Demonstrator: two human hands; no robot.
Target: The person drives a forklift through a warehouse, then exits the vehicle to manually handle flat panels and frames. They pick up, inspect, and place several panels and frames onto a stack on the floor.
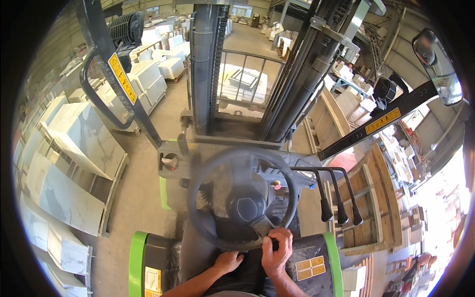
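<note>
I sit at the controls of a forklift. A black steering wheel (242, 153), its rim smeared by motion, stands in front of me. At its lower right my right hand (278, 251) is closed around a dark spinner knob on the rim. My left hand (228, 262) rests on my lap below the wheel, fingers loosely bent and partly hidden, with nothing seen in it. Three black control levers (341, 213) rise to the right of the wheel, apart from my hands. A red button (276, 185) sits on the dash.
Ahead, behind the dark mast (205, 74), a load of pale slabs (242, 81) shows through the bars. Marble-like slabs (86, 138) stand on pallets along the left. A wooden pallet (363, 203) is close on the right. At the lower right a person (415, 265) is visible.
</note>
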